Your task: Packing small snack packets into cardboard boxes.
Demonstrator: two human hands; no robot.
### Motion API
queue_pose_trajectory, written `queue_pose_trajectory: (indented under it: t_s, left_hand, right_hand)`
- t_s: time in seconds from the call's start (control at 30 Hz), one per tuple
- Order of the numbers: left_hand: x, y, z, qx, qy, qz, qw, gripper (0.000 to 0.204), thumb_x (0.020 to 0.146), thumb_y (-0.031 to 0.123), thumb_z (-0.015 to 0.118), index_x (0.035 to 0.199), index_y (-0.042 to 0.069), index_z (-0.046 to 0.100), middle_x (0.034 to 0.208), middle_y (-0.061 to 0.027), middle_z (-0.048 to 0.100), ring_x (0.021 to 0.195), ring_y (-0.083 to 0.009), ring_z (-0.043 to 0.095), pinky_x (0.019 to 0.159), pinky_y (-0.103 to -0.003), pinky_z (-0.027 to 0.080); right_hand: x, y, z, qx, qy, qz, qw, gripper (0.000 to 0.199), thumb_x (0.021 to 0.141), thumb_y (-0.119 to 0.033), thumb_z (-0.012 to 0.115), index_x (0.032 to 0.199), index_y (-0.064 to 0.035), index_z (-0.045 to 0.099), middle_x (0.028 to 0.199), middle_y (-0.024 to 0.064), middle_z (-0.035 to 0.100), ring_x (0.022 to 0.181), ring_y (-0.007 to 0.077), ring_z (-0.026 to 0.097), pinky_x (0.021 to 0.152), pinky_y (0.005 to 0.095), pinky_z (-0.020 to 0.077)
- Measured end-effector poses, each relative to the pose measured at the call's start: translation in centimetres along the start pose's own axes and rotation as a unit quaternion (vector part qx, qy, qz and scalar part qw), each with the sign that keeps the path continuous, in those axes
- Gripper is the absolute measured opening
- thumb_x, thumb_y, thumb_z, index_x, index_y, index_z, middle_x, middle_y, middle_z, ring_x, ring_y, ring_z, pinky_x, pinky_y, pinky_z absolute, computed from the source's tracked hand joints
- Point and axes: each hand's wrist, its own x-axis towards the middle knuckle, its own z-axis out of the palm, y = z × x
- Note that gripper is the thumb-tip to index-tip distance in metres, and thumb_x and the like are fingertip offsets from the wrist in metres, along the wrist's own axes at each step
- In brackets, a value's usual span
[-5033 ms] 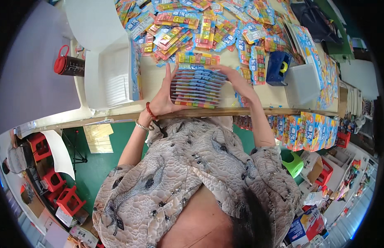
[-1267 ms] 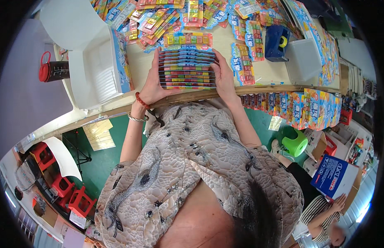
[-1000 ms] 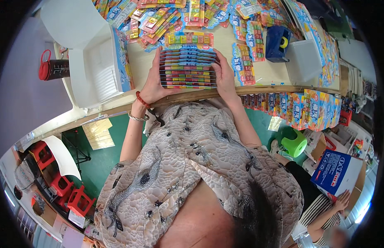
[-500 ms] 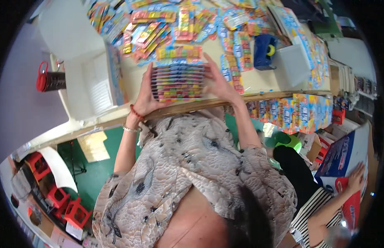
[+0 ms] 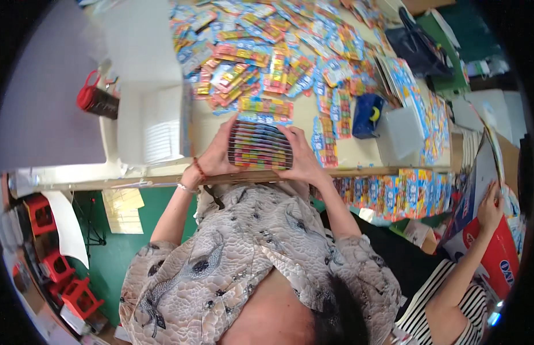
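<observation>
Stack of flat colourful packets (image 5: 260, 145), squared on edge at near edge of table (image 5: 359, 155), just beyond the person's chest. Left hand (image 5: 216, 156) flat against its left side, right hand (image 5: 301, 156) curled round its right side; both press inward, apparently to keep the packets aligned. Loose packets (image 5: 290, 52) spread across far tabletop. White box (image 5: 157, 123) stands left; red-handled dark flask (image 5: 95, 100) further left. Blue tape dispenser (image 5: 365, 115) sits right. Another person's hand (image 5: 490, 207) holds a large box at far right.
</observation>
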Motion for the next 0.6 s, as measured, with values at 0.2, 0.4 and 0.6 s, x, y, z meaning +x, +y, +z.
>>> queue_pose_trajectory:
  t_s: [0.2,0.4,0.6]
  left_hand:
    - [-1.7,4.4,-0.9,0.031,0.058,0.032,0.997,0.111,0.057,0.023,0.085,0.143,-0.001,0.02,0.13,-0.0242,0.041,0.118,-0.0366,0.045,0.103,-0.041,0.035]
    - [-3.7,8.7,-13.2,0.068,0.061,0.106,0.99,0.109,0.053,0.021,0.087,0.141,0.001,0.026,0.128,-0.0179,0.044,0.118,-0.0294,0.047,0.103,-0.038,0.036]
    - [-6.4,5.2,-22.3,0.074,0.109,0.022,0.991,0.11,0.056,0.018,0.087,0.143,0.006,0.022,0.13,-0.0129,0.044,0.123,-0.0257,0.043,0.107,-0.037,0.033]
  right_hand:
    - [-1.2,-1.5,-0.1,0.003,0.006,-0.03,1.0,0.105,0.054,-0.024,0.084,0.141,-0.0066,0.027,0.132,0.0182,0.036,0.124,0.0353,0.037,0.104,0.042,0.0355]
    - [4.9,-10.2,-0.4,-0.047,0.098,-0.151,0.983,0.116,0.05,-0.027,0.086,0.144,-0.0049,0.022,0.137,0.0186,0.035,0.127,0.0363,0.034,0.107,0.0456,0.0304]
    - [17.0,-15.6,3.4,-0.022,0.029,-0.2,0.979,0.098,0.058,-0.034,0.083,0.137,-0.0074,0.032,0.124,0.0189,0.044,0.117,0.0348,0.044,0.1,0.0431,0.037]
